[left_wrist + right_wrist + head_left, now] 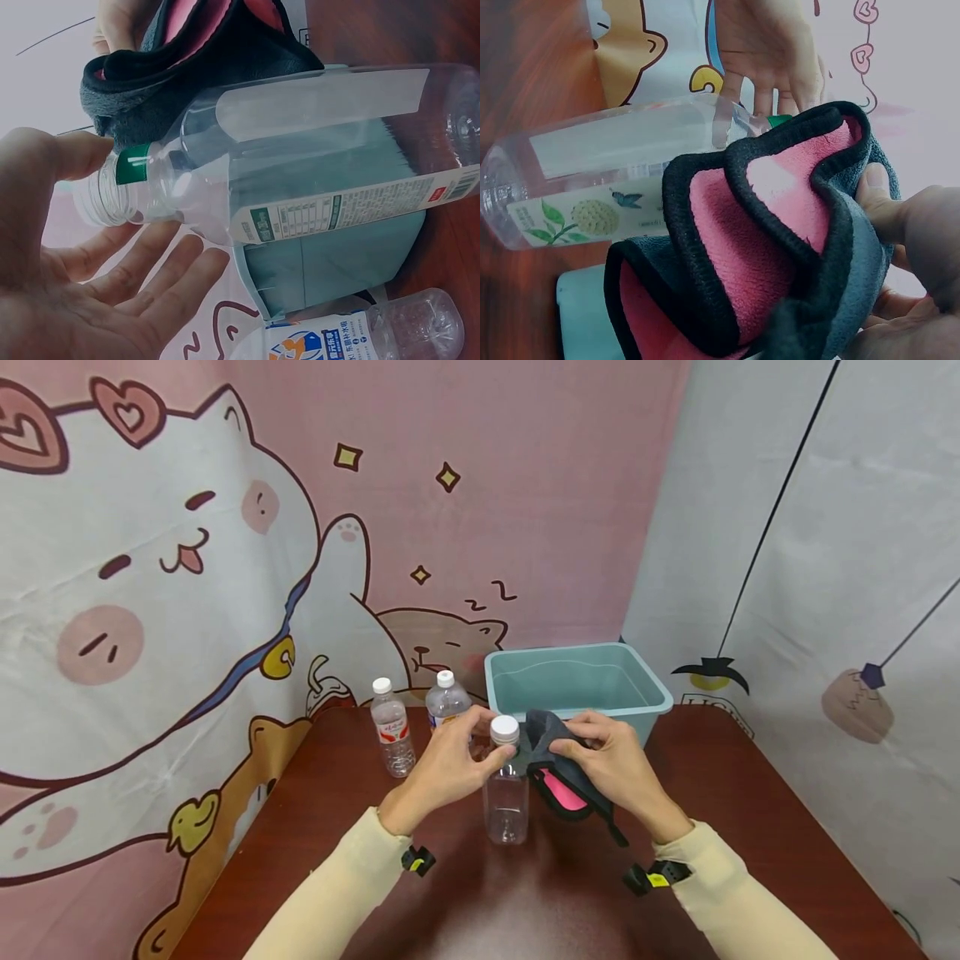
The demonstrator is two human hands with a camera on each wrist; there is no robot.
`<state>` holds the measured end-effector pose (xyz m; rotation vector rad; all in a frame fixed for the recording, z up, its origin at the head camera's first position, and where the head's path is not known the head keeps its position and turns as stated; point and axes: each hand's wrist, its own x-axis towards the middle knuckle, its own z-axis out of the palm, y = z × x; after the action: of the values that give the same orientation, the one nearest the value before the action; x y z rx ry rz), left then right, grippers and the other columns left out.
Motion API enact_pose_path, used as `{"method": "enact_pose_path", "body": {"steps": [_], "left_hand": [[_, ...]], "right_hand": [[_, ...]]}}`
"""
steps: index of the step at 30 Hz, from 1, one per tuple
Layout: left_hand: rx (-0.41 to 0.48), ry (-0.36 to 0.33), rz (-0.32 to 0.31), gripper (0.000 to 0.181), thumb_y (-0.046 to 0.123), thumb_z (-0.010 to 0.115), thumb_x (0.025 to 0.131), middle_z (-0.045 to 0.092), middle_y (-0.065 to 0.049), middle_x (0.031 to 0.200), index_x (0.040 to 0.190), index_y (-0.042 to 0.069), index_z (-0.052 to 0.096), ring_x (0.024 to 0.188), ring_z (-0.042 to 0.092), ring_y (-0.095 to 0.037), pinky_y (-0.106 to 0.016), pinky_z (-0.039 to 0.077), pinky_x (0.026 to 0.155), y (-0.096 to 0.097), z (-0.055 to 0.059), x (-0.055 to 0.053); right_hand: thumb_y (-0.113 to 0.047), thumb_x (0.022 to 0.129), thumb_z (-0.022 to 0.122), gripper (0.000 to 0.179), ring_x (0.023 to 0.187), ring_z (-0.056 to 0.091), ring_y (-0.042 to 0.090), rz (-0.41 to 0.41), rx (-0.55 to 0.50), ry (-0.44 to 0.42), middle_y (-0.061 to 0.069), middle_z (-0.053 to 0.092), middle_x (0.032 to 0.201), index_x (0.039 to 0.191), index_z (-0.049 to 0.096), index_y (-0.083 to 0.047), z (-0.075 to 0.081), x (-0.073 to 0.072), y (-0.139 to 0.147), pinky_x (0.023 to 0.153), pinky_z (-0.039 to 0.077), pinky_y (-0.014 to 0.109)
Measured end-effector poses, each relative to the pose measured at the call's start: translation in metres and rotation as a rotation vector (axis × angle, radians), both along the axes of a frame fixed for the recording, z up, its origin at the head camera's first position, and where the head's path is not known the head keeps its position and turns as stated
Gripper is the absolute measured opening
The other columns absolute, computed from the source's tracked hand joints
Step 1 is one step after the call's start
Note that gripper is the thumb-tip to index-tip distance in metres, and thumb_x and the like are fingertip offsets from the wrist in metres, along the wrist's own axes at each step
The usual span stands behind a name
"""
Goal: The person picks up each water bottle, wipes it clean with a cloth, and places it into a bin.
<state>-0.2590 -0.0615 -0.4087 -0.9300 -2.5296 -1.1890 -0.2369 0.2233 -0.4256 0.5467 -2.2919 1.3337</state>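
An upright clear plastic bottle (506, 814) with a white cap stands on the table in front of me. My left hand (453, 756) is at its neck, thumb in front and index finger reaching behind; the other fingers spread loosely in the left wrist view. In my right hand (618, 768) is a bunched cloth (735, 255), dark grey on one side and pink on the other, with black edging. Thumb and fingers pinch its folds. The cloth overlaps the bottle's shoulder in the right wrist view. A printed label (360, 206) shows on the bottle's side.
Behind the bottle stands a light teal plastic bin (577, 652) near the back edge of the brown table (450, 893). Two more capped bottles are at the back left: one with a red-and-white label (393, 732), another (444, 697) partly hidden by my left hand. A printed curtain (525, 510) hangs behind.
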Motion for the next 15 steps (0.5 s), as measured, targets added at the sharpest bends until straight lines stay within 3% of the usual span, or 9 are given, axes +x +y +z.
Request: {"method": "enact_pose_path", "body": {"steps": [5,11,15], "left_hand": [[-0.014,0.044,0.023,0.044,0.031,0.091,0.105,0.079,-0.008,0.114,0.139,0.011,0.070,0.090,0.069,-0.019,-0.023,0.057,0.076,0.001,0.002,0.000],[-0.005,0.084,0.076,0.049,0.035,0.095,0.101,0.078,-0.006,0.117,0.136,0.011,0.070,0.097,0.081,-0.025,-0.028,0.067,0.081,0.007,0.002,0.002],[-0.006,0.119,0.138,0.053,0.040,0.098,0.099,0.077,-0.006,0.113,0.131,0.011,0.067,0.096,0.083,-0.021,-0.029,0.069,0.081,0.012,0.003,0.004]], "right_hand": [[-0.015,0.098,0.096,0.023,0.090,0.067,0.006,-0.005,0.002,0.002,0.006,0.085,0.106,0.120,0.093,-0.011,-0.001,0.002,0.005,0.069,0.054,0.017],[-0.015,0.097,0.097,0.022,0.087,0.064,0.006,-0.027,0.027,0.008,0.004,0.084,0.103,0.119,0.093,-0.012,-0.005,0.003,0.008,0.068,0.051,0.017],[-0.015,0.097,0.097,0.023,0.081,0.059,0.007,-0.039,0.039,0.012,0.003,0.082,0.100,0.119,0.093,-0.011,-0.008,0.004,0.010,0.065,0.047,0.019]]}}
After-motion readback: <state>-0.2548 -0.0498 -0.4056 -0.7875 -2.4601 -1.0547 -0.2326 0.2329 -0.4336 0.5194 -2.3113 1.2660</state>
